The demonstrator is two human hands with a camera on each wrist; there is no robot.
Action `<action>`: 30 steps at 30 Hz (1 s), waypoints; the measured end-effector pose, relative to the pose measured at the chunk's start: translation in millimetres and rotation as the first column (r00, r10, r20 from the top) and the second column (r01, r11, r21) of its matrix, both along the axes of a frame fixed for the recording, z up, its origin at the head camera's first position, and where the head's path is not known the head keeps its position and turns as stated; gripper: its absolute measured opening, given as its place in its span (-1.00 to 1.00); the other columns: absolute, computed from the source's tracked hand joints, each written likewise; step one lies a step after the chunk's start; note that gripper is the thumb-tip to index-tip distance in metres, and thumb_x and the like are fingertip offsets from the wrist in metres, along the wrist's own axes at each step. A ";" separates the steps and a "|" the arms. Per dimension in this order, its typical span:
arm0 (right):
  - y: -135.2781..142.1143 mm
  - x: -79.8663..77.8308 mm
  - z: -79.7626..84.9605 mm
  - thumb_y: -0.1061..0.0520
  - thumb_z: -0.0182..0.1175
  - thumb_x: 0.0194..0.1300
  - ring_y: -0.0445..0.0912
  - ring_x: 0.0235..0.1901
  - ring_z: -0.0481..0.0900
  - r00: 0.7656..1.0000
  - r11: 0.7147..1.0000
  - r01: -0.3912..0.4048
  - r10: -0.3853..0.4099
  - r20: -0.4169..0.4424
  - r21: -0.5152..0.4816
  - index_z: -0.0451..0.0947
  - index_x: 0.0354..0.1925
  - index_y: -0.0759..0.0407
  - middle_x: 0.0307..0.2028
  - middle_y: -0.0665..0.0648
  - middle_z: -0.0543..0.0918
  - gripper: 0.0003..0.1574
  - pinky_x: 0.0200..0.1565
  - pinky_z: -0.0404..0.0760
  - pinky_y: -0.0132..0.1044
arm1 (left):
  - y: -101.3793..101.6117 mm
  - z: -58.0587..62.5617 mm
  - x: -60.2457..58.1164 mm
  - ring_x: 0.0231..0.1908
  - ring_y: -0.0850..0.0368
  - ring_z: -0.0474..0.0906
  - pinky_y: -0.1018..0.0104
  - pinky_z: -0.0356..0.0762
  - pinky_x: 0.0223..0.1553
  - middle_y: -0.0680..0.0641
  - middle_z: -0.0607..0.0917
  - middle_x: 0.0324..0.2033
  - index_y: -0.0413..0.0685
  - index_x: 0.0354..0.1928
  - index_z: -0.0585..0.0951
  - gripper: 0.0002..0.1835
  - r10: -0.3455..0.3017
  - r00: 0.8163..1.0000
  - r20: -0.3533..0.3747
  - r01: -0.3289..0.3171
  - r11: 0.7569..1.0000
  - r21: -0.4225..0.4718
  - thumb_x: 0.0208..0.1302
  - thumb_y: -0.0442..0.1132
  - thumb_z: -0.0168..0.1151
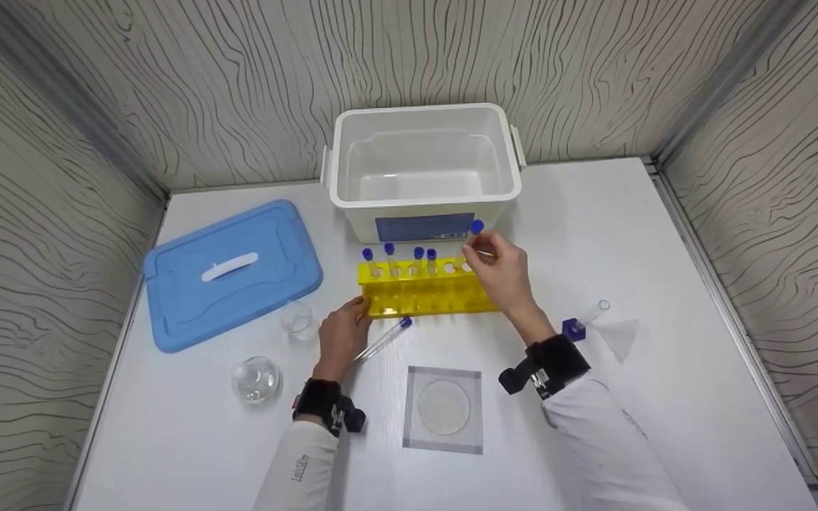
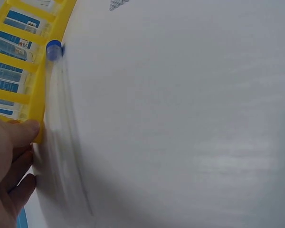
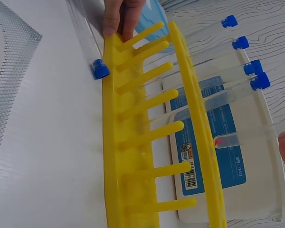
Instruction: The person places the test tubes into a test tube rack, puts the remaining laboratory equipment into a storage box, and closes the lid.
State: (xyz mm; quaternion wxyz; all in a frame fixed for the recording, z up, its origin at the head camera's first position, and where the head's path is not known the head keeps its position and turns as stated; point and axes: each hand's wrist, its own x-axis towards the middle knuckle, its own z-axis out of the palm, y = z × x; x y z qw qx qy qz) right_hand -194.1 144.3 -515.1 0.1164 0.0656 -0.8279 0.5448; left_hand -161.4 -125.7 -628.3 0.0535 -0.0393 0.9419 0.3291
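In the head view my right hand pinches a blue-capped test tube above the yellow test tube rack. Seen from the right wrist, that tube's rounded lower end is at the rack's upper bar; whether it has entered a hole I cannot tell. My left hand grips the rack's left end, thumb on its edge. Several capped tubes stand in the rack. Another capped tube lies on the table along its front, beside my left hand.
Behind the rack stands a white bin, its blue lid lying to the left. A beaker and round flask are at left, a gauze square in front, a blue-based cylinder and funnel at right.
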 end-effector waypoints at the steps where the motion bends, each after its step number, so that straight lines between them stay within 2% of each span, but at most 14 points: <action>1: -0.8 -0.5 -1.0 0.19 0.28 0.32 0.07 -0.03 0.75 1.000 1.000 -0.007 0.007 0.005 0.012 0.57 -0.05 0.33 -0.13 0.25 0.72 -0.72 -0.01 0.70 -0.26 | 0.1 0.1 0.2 0.26 -0.04 0.56 -0.01 0.50 0.29 -0.03 0.61 0.26 0.02 0.28 0.55 -0.58 0.001 1.000 0.003 -0.001 1.000 0.003 0.41 -0.17 0.20; 10: -4.1 -5.1 -16.0 0.16 0.28 0.33 0.07 -0.04 0.74 0.996 0.988 -0.081 0.074 0.056 0.130 0.59 -0.04 0.30 -0.11 0.22 0.73 -0.71 0.00 0.72 -0.14 | 0.5 -1.5 -1.3 0.25 -0.04 0.56 -0.01 0.51 0.28 -0.04 0.61 0.26 0.03 0.27 0.55 -0.58 0.004 1.000 0.013 -0.005 1.000 0.005 0.41 -0.16 0.21; 16: -5.6 -4.9 -26.2 0.16 0.28 0.32 0.04 -0.07 0.74 0.996 0.968 -0.075 0.062 0.062 0.239 0.61 -0.07 0.23 -0.12 0.19 0.75 -0.76 -0.01 0.73 -0.15 | 0.8 -1.8 -2.8 0.26 -0.04 0.56 -0.01 0.50 0.29 -0.03 0.61 0.26 0.05 0.27 0.55 -0.58 0.000 1.000 0.012 0.000 1.000 -0.004 0.40 -0.17 0.21; 23: -7.7 -5.4 -31.2 0.09 0.28 0.33 0.07 -0.11 0.74 0.997 0.925 -0.063 0.043 0.062 0.375 0.63 -0.09 0.25 -0.14 0.21 0.75 -0.72 -0.01 0.74 -0.12 | 0.4 -1.6 -0.9 0.26 -0.03 0.55 0.00 0.50 0.29 -0.03 0.61 0.26 0.05 0.27 0.56 -0.59 0.011 1.000 0.015 -0.011 1.000 0.011 0.40 -0.18 0.21; 30: -8.6 -7.4 -30.7 0.05 0.26 0.33 0.09 -0.12 0.72 0.997 0.875 -0.059 0.030 0.068 0.480 0.65 -0.05 0.23 -0.13 0.20 0.74 -0.68 -0.01 0.73 -0.12 | -0.5 -0.7 0.4 0.24 -0.04 0.57 -0.02 0.52 0.27 -0.05 0.63 0.24 0.01 0.26 0.57 -0.59 -0.008 0.999 -0.035 0.008 1.000 0.003 0.39 -0.21 0.21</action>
